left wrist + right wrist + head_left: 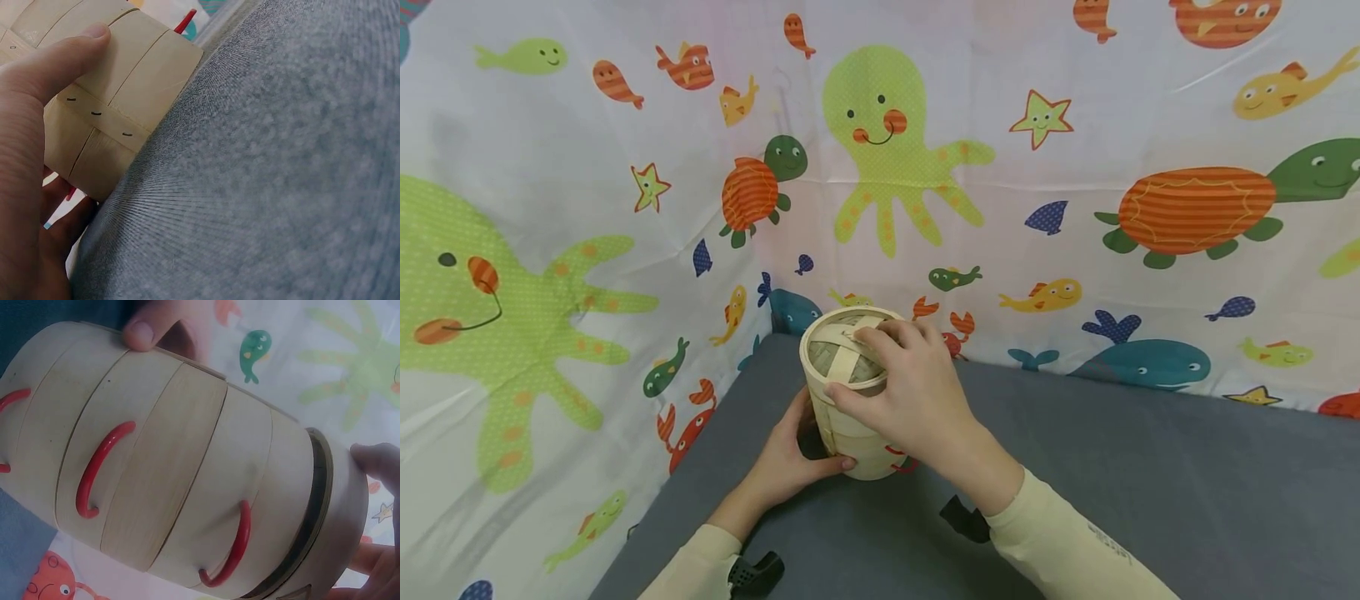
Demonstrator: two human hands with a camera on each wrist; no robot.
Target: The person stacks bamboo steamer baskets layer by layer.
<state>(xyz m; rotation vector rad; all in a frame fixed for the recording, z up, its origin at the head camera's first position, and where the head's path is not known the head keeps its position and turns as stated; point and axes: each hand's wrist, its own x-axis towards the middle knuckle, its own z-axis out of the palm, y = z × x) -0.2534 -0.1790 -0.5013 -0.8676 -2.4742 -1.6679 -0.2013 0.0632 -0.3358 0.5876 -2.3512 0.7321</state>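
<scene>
A small stacked bamboo steamer (842,425) stands upright on the grey surface, with red curved handles (103,469) along its side. Its lid (831,337) has a woven top with crossed strips. My left hand (790,458) holds the lower side of the stack, the thumb in front and the fingers behind. In the left wrist view this thumb lies across the pale wooden bands (150,69). My right hand (917,387) grips the lid at its rim, thumb on the near side. A dark gap shows between lid (344,512) and top tier in the right wrist view.
The grey cloth-covered surface (1120,483) reaches to a white curtain (1060,50) printed with sea animals, which hangs behind and along the left. Black straps (966,518) are near both wrists, beside the pale sleeves (1067,542).
</scene>
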